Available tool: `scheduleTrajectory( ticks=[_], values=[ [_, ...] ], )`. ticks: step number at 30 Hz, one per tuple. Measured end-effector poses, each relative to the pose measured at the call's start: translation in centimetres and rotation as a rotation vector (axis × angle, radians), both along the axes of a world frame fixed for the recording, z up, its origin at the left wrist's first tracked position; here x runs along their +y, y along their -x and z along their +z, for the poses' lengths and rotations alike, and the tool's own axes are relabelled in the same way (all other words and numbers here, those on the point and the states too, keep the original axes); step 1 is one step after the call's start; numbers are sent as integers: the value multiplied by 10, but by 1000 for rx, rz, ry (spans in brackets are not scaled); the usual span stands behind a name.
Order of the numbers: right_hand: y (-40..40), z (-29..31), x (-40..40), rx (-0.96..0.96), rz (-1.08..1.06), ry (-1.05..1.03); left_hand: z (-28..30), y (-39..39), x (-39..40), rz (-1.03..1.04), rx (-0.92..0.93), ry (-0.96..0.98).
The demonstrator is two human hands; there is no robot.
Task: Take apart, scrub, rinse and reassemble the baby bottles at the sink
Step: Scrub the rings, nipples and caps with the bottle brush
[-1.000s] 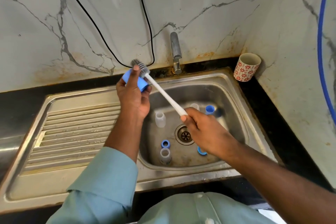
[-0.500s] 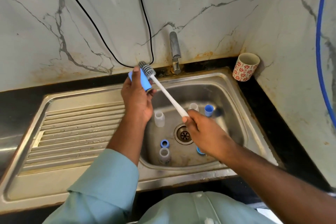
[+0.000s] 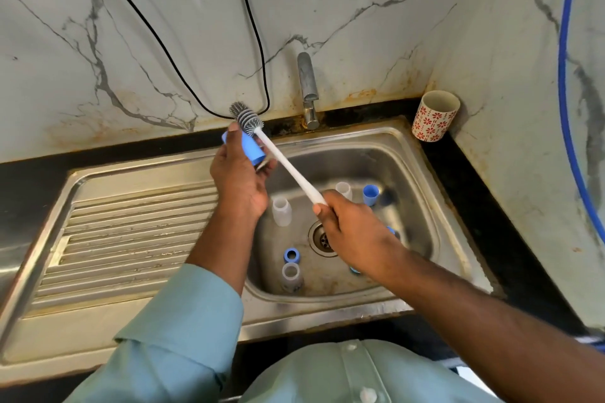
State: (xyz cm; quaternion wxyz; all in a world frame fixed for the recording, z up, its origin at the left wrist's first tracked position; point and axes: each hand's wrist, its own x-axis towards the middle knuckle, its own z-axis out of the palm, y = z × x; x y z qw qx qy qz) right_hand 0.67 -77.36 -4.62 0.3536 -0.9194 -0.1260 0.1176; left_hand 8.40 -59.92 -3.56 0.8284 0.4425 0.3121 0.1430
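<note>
the left hand [image 3: 240, 180] grips the blue cap [image 3: 250, 149] at upper centre, the right hand [image 3: 352, 232] holds the brush [image 3: 281, 160], whose bristles now stand farther beyond the cap.

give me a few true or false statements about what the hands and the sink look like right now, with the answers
1. The left hand holds a blue bottle cap. True.
2. The right hand grips the bottle brush by its grey bristle head. False: it grips the end of the white handle; the bristles are up by the cap.
3. Water is running from the tap. False: no stream shows below the spout.
4. Clear bottle bodies stand in the sink basin. True: one left of the drain, another near the front.
5. The patterned cup sits inside the basin. False: it stands on the dark counter in the corner.
</note>
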Motion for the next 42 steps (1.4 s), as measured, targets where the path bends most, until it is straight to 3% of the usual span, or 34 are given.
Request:
scheduleTrajectory(
  ticks=[2,6,10,14,17,21,24,28,32,36,39,42],
  values=[
    [6,-5,0,29,43,27,2,-2,7,89,-37,59],
    [5,-11,-3,53,-32,-38,-8,4,2,-93,-19,-123],
    [17,-24,-7,60,9,46,-24,6,13,-32,0,-23],
    [21,-41,-12,115,-78,-11,-56,18,4,-210,53,-126],
    [35,-60,-12,169,-46,58,-79,21,5,-86,43,7],
    [40,-69,-14,223,-105,35,-91,29,-6,-127,91,68],
    [47,-70,-15,222,-50,42,-97,26,0,-1,109,230],
    [56,-68,-9,294,-142,-71,-106,31,-12,-99,189,129],
    [64,-66,-6,288,-90,-39,-101,28,-11,0,193,211],
    [60,-59,-3,324,-153,-103,-96,33,-19,-53,165,80],
    [58,-55,-4,301,-75,-51,-93,28,-8,68,93,248],
    [58,-50,-1,296,-65,-49,-94,30,-9,24,81,273]
  ],
)
